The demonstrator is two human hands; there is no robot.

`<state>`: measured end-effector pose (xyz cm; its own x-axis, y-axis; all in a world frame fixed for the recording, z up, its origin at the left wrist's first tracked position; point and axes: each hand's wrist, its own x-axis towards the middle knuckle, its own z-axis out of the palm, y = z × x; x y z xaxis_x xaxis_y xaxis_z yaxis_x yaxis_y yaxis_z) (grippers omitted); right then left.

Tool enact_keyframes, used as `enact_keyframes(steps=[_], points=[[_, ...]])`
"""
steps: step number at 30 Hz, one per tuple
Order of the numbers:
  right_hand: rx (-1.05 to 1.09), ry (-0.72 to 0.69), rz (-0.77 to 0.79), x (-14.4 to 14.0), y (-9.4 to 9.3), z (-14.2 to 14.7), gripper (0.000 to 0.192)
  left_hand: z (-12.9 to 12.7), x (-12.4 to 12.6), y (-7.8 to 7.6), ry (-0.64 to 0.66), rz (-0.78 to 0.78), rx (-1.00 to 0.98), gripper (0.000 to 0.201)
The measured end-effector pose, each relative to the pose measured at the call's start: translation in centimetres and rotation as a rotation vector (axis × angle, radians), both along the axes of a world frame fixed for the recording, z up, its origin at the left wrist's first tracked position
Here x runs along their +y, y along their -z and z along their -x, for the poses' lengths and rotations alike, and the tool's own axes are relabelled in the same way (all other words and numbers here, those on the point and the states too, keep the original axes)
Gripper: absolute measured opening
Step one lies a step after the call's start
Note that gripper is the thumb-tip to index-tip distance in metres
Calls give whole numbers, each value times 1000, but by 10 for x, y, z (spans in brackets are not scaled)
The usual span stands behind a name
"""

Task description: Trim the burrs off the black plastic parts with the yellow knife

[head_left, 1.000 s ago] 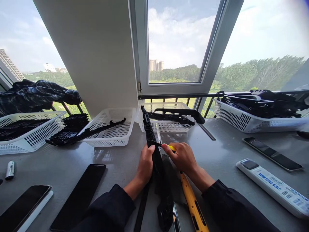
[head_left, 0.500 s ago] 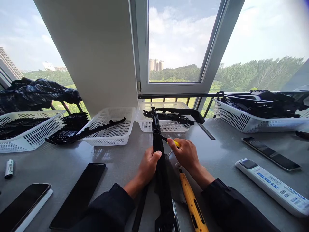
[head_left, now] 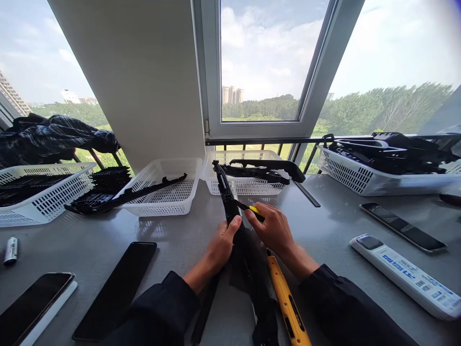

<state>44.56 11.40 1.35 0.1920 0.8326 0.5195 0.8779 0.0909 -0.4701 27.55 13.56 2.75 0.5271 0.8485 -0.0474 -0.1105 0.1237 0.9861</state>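
A long black plastic trim piece (head_left: 225, 192) slants across the middle, its far end near a basket and its near end towards me. My left hand (head_left: 221, 242) is closed around its mid-part, thumb on top. In my right hand (head_left: 272, 228) is a yellow-and-black utility knife (head_left: 254, 210), its thin dark blade reaching left onto the trim piece just beyond my left thumb. Whether the blade cuts in cannot be seen. Beneath my right wrist lies a long yellow tool (head_left: 288, 302) with a narrow tip.
White baskets with black plastic parts line the back: a left basket (head_left: 68, 197), a centre-left basket (head_left: 162, 207), a middle basket (head_left: 245, 188) and a right basket (head_left: 389, 185). Phones, a black slab (head_left: 117, 290), a white device (head_left: 406, 276) and a marker (head_left: 11, 251) lie on the grey table.
The trim piece has swung, its far end moving left and its near end right. My right hand and the knife have shifted slightly left with it, both grips kept.
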Motion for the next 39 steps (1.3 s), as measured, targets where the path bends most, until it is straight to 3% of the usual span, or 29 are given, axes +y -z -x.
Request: enact_keyframes(steps=[5, 8, 11, 17, 27, 39], points=[[65, -175, -103, -1, 0, 4, 19, -1, 2, 3, 1, 61, 14, 55], [71, -234, -137, -1, 1, 5, 27, -1, 3, 2, 42, 102, -12, 51], [44, -251, -127, -2, 2, 6, 32, -1, 3, 1, 47, 105, -22, 48], [46, -232, -96, -4, -6, 8, 21, 0, 3, -2, 89, 83, 3, 44], [59, -202, -39, -7, -10, 8, 61, 1, 0, 0, 114, -2, 106, 37], [19, -285, -9, -10, -14, 10, 60, 1, 3, -1, 73, -2, 16, 34]])
